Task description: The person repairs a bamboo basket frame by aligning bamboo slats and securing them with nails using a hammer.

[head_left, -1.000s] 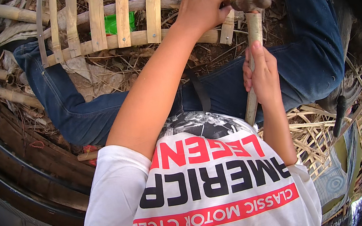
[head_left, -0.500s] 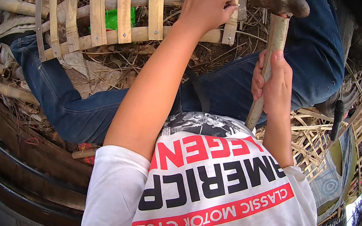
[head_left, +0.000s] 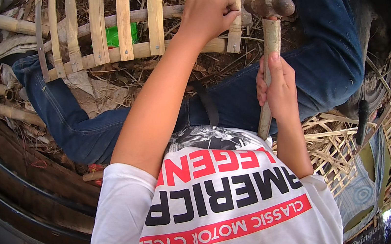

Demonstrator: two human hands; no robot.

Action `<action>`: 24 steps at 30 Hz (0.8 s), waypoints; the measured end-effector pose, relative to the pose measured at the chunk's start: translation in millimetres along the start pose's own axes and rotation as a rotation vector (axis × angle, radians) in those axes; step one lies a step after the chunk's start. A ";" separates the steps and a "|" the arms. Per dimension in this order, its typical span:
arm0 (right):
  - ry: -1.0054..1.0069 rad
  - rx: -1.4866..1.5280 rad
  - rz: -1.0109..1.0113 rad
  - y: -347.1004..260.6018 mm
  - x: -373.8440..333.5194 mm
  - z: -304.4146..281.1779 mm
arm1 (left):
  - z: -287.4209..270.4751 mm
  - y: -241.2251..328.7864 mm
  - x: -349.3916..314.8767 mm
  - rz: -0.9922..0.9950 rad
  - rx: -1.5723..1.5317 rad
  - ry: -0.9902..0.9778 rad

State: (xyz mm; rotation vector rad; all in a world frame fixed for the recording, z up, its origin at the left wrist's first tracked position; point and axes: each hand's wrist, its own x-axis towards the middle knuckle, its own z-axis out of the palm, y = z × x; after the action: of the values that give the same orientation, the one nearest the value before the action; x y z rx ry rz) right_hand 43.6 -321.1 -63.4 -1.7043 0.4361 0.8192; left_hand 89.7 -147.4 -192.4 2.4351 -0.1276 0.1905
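Note:
My left hand [head_left: 207,13] reaches over a bamboo slat frame, with thumb and forefinger pinched at the right-hand bamboo slat [head_left: 235,23]. A small nail seems held in that pinch, mostly hidden by the fingers. The index finger stretches out over the neighbouring slat. My right hand [head_left: 279,84] grips the wooden handle of a hammer [head_left: 271,38]. Its rounded metal head points up and away, just right of the slat and apart from it. Beneath the slats runs a bamboo crosspiece [head_left: 144,50]. Nail heads show where several slats cross it.
My legs in blue jeans [head_left: 327,72] spread either side of the frame. Bamboo poles [head_left: 6,108] lie at left beside a curved black metal rail [head_left: 20,179]. Something bright green [head_left: 121,35] lies under the slats. Woven bamboo strips [head_left: 333,153] and a dark-handled tool [head_left: 363,119] lie at right.
The hammer has shifted left toward the slat, its handle more upright. My left hand stays pinched at the same slat; the whole scene has moved slightly left and down in view.

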 end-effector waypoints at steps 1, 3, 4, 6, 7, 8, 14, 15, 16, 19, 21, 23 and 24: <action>-0.004 0.013 0.008 1.3 1.4 -1.3 | 3.4 -2.0 0.2 0.023 0.030 0.038; -0.009 0.041 0.031 4.7 4.3 -4.6 | 0.5 -4.4 1.5 0.029 0.036 -0.037; -0.013 0.044 0.039 3.8 4.7 -4.7 | 1.1 -5.4 0.8 0.050 0.041 -0.011; -0.015 0.031 0.050 3.5 6.1 -5.2 | -4.0 -4.6 1.6 0.035 0.052 -0.074; -0.016 0.024 0.055 4.0 6.8 -5.7 | -4.9 -3.3 2.6 0.058 0.060 -0.051; -0.015 0.017 0.067 4.2 8.3 -4.8 | -5.5 -3.9 1.5 0.076 0.068 -0.028; -0.027 -0.003 0.065 4.3 13.0 -2.2 | -8.9 -6.1 0.9 0.125 0.119 -0.080; -0.021 0.003 0.062 3.8 12.7 -1.6 | -8.7 -6.4 0.3 0.133 0.137 -0.090; -0.017 0.007 0.060 2.2 12.2 -0.6 | -8.4 -7.6 0.8 0.144 0.160 -0.082; -0.019 0.036 0.015 -2.4 3.5 -1.2 | -7.0 -11.1 0.3 0.166 0.211 -0.052; -0.028 0.055 -0.030 -5.8 -1.5 -1.9 | -7.4 -10.4 -2.3 0.175 0.223 -0.036; -0.031 0.061 -0.077 -8.1 -4.3 -3.1 | -6.8 -10.2 -0.8 0.172 0.249 -0.033; -0.026 0.032 -0.060 -5.1 0.1 -2.5 | -7.0 -9.9 -0.4 0.168 0.254 -0.044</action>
State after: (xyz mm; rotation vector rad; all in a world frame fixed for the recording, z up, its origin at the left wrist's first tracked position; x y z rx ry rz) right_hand 47.8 -322.0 -59.6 -1.6676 0.3767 0.7868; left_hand 90.0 -135.4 -193.4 2.6825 -0.3470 0.2397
